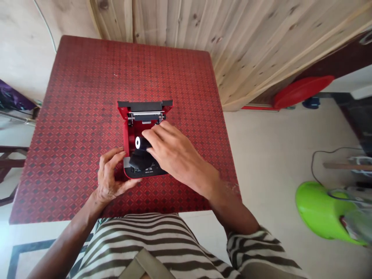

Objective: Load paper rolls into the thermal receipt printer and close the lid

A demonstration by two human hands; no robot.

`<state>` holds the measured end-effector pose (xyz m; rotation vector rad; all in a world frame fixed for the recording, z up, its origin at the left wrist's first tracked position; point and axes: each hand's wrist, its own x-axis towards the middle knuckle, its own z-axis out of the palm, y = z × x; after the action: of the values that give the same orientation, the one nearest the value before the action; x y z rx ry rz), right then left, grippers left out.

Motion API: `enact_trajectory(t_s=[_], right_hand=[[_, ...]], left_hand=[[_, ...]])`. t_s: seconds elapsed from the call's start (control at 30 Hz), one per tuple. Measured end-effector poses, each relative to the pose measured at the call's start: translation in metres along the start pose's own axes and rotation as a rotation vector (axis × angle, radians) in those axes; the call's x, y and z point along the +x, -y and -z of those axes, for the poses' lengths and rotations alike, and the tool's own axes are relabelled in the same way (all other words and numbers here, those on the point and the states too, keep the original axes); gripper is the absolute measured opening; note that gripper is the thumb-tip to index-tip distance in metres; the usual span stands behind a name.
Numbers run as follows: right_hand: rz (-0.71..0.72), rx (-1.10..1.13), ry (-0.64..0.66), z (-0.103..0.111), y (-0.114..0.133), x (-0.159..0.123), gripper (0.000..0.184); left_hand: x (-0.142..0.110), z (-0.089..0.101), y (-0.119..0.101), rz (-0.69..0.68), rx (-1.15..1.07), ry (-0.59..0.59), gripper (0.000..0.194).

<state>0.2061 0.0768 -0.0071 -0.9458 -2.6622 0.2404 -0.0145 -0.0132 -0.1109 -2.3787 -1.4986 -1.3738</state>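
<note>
Red device as landmark, lid raised along its far edge
Right hand reaching over device from right: thumb and fingers closed on small black roll, white-ringed end poking out leftward; far fingertips hidden
Roll at device's open bay, just above dark crumpled piece near device's front
Left hand part-open around device's front left corner, gripping it: fingers against left side, thumb along front edge
Patterned red table under device
</note>
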Motion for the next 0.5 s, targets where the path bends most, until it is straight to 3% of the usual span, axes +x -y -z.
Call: enact_trajectory(t_s=[0.1,0.27,0.5], right_hand=[[-0.061,-0.077,0.118,-0.014,0.004,0.019,0.025],[-0.161,-0.110,0.336,-0.001,0.013,0.031,0.032],[-0.181,-0.122,0.441,-0.006,0.011,0.041,0.034]], left_hand=[[0.000,0.000,0.000,-0.009,0.003,-0.002,0.086],[0.000,0.000,-0.002,0.004,0.015,0.015,0.083],[-0.002,0.000,-0.001,0.019,-0.006,0.018,0.084]])
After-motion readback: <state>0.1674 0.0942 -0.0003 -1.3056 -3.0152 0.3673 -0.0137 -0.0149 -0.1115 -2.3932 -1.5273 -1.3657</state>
